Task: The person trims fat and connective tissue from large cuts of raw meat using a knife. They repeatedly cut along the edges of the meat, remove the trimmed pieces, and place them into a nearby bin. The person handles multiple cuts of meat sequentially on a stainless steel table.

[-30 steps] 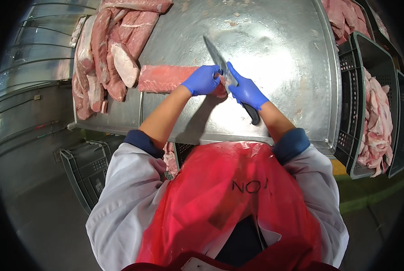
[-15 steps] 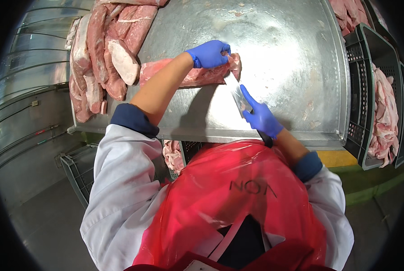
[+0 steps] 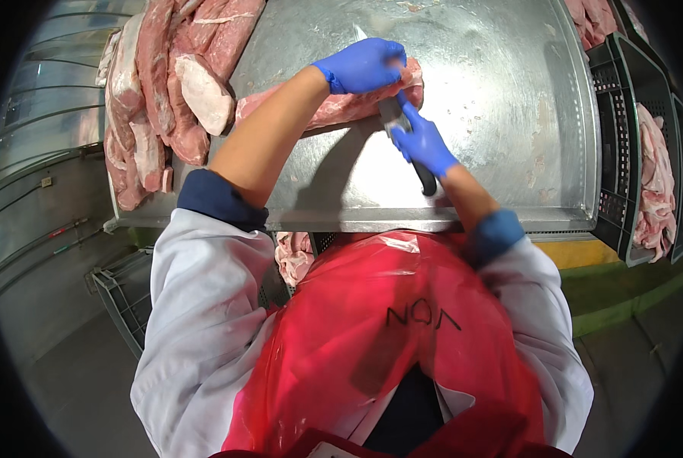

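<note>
A long piece of pink meat, like a loin (image 3: 334, 112), lies crosswise on the metal table (image 3: 509, 137). My left hand (image 3: 363, 66), in a blue glove, is closed at its right end, fingertips pinching the upper surface there. In my right hand (image 3: 425, 145), also blue-gloved, is a knife (image 3: 427, 182) with a black handle. My forefinger stretches along the blade, which meets the meat's near side just below the left fingers. A bright pointed sliver beyond my left hand looks like the blade's tip; the meat and left hand hide the stretch between.
More long meat pieces (image 3: 158, 84) are heaped at the table's left side. Dark plastic crates (image 3: 616, 145) stand to the right, with pale meat trimmings (image 3: 653, 183) inside. Below the table's raised near edge (image 3: 357, 221) are another crate (image 3: 120, 298) and more trimmings (image 3: 293, 256).
My right hand has moved up and slightly left, bringing the knife farther across the meat. My left hand has shifted up and a little right, still pinching the meat's right end.
</note>
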Available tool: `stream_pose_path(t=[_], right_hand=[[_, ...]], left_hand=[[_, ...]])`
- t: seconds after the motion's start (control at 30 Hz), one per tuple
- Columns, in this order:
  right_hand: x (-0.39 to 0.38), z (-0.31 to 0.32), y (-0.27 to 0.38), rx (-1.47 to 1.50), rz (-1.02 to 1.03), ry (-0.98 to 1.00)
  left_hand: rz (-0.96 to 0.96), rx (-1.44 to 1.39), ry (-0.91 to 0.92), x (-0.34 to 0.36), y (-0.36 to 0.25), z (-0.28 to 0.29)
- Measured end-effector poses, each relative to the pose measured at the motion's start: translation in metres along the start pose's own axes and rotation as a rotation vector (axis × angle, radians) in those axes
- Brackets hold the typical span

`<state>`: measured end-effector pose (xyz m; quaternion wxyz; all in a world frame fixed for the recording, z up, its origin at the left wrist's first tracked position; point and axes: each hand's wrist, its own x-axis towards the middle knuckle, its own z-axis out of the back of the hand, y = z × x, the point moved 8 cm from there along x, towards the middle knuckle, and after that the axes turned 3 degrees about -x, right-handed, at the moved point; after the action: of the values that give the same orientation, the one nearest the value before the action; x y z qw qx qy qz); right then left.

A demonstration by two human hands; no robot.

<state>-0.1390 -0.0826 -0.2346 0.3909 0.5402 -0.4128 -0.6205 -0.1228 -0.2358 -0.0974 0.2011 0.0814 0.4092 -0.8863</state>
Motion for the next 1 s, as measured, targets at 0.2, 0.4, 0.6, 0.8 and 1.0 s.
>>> stream_pose_path(t=[0.2,0.4,0.6,0.8,1.0], right_hand=[[-0.054,-0.038,0.004,0.107,0.094,0.101],[0.028,-0.007,0.036,0.015,0.123,-0.013],[0.038,0.064,0.043,-0.198,0.163,-0.233],[0.048,0.064,0.043,-0.442,0.207,-0.225],[0.052,0.063,0.047,-0.457,0.166,-0.192]], left_hand=[[0.029,-0.258,-0.119,-0.026,0.013,0.018],[-0.027,-0.026,-0.301,-0.091,-0.002,0.049],[0.359,0.511,-0.519,-0.196,0.093,-0.028],[0.283,0.549,-0.681,-0.11,0.073,-0.073],[0.45,0.526,-0.691,-0.093,0.059,-0.095]])
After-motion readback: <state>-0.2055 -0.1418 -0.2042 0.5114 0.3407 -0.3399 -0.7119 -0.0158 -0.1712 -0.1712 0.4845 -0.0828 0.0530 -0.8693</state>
